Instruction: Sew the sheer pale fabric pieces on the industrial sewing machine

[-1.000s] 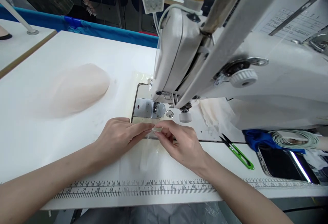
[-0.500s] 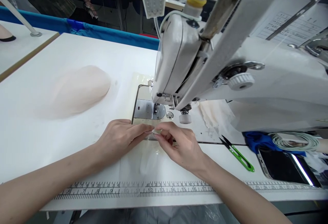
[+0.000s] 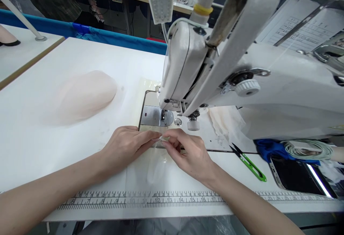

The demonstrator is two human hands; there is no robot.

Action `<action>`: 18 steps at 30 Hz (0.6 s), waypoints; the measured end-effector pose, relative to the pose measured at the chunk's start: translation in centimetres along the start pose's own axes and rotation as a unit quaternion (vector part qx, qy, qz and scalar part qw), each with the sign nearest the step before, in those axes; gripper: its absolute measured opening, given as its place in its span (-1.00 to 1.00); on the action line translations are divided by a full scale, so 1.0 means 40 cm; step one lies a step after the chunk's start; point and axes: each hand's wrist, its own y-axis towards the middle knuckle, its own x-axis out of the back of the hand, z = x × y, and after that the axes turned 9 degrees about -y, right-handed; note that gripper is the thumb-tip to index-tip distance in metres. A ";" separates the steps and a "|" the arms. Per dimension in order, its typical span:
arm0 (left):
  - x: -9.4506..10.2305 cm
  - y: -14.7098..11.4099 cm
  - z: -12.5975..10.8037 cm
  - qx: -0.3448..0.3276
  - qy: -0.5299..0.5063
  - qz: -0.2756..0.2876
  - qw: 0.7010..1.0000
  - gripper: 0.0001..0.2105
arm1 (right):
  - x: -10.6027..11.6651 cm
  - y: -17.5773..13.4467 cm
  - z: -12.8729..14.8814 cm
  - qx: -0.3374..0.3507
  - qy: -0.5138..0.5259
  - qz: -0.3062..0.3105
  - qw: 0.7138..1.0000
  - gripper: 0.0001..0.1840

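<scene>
My left hand [image 3: 128, 143] and my right hand [image 3: 188, 152] meet fingertip to fingertip just in front of the sewing machine's metal needle plate [image 3: 154, 116]. Between them they pinch a small whitish piece [image 3: 161, 138], thin and partly hidden by the fingers; its kind is too small to make out. Both hands are closed at the fingertips. The sewing machine head [image 3: 180, 63] stands right behind them. On the table to the left lies a pale pink, sheer rounded piece of fabric [image 3: 88, 93].
Green thread snips [image 3: 249, 165] lie right of my right hand, beside a phone [image 3: 298, 176] and a coiled cable [image 3: 309, 149]. Pale fabric [image 3: 225, 120] rests under the machine arm. A printed ruler [image 3: 172, 199] runs along the front edge. Another person's sleeve [image 3: 51, 2] shows at the back left.
The camera view has shifted slightly. My hands keep the same pinch at the same place, and nothing on the table has visibly moved.
</scene>
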 end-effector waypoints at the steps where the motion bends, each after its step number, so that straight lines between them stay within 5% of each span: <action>1: -0.001 0.000 0.001 -0.003 0.001 -0.002 1.000 -0.85 | -0.001 0.000 -0.001 0.002 0.002 -0.004 1.000 -0.82; 18: -0.005 -0.002 0.004 -0.008 0.011 -0.011 1.000 -0.86 | -0.007 -0.003 -0.001 0.009 0.001 -0.012 1.000 -0.78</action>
